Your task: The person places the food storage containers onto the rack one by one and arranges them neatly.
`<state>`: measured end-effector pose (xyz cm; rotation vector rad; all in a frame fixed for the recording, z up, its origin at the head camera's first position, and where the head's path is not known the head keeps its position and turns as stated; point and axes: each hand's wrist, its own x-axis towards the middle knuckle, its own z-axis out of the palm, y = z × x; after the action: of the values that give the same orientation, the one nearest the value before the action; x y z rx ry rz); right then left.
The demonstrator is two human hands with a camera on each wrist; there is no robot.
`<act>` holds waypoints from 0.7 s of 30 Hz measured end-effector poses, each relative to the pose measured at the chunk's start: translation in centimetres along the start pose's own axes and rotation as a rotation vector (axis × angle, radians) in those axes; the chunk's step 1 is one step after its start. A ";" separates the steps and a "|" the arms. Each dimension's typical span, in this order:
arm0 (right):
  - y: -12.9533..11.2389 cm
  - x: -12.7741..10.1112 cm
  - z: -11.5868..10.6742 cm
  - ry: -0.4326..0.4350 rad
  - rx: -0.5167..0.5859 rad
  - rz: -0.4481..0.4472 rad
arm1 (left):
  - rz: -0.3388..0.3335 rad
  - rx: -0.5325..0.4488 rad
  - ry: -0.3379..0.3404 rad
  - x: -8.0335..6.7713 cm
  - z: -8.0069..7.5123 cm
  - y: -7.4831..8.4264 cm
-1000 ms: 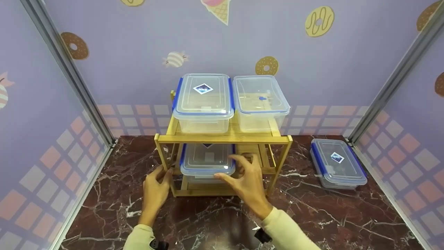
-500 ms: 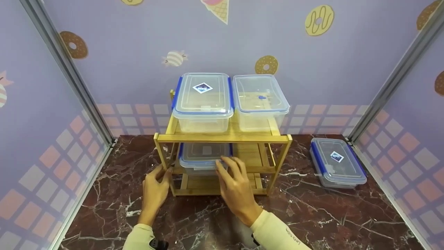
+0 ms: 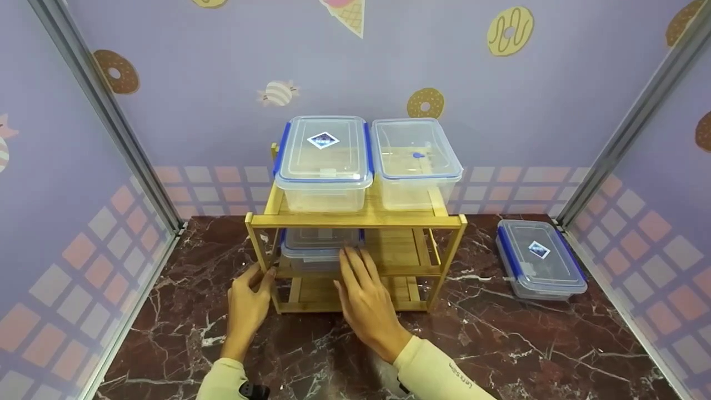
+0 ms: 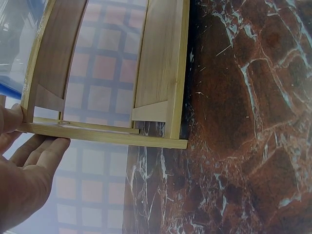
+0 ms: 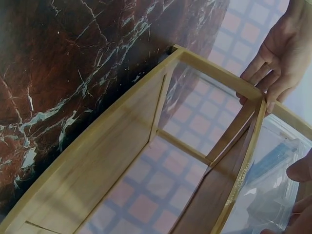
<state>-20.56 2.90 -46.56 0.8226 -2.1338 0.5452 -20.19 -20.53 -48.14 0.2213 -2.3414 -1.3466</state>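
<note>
Right hand [image 3: 364, 300] laid flat, fingers straight and together, fingertips pressed against the front edge of a lidded clear container [image 3: 319, 248] on the middle shelf of a bamboo rack [image 3: 355, 220]. Container tucked at the left of that shelf, under the top board, blue clips at its sides; nothing made out inside. Left hand [image 3: 248, 303] closed round the rack's front left post, thumb on one face, fingers on the other, as seen in both wrist views.

Two more clear containers side by side and touching on the top shelf: the left one [image 3: 324, 161] lidded with blue clips and a dark label, apparently empty; the right one [image 3: 415, 161] blue-rimmed, also apparently empty. A fourth lidded container [image 3: 540, 258] flat on the marble table [image 3: 500, 355], well apart to the right, contents not discernible.
</note>
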 end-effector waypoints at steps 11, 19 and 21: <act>-0.5 0.2 -5.2 0.126 0.251 -0.033 | -0.006 0.019 0.028 0.1 0.0 0.1; 0.7 1.0 -12.7 0.512 0.312 -0.193 | -0.036 0.009 0.012 0.1 0.0 0.0; 1.6 0.7 -14.2 0.592 0.288 -0.175 | -0.034 0.007 0.012 0.0 -0.1 0.0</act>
<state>-14.82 12.39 -37.50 0.8617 -1.4489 0.8898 -20.19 -20.60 -48.12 0.2718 -2.3430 -1.3500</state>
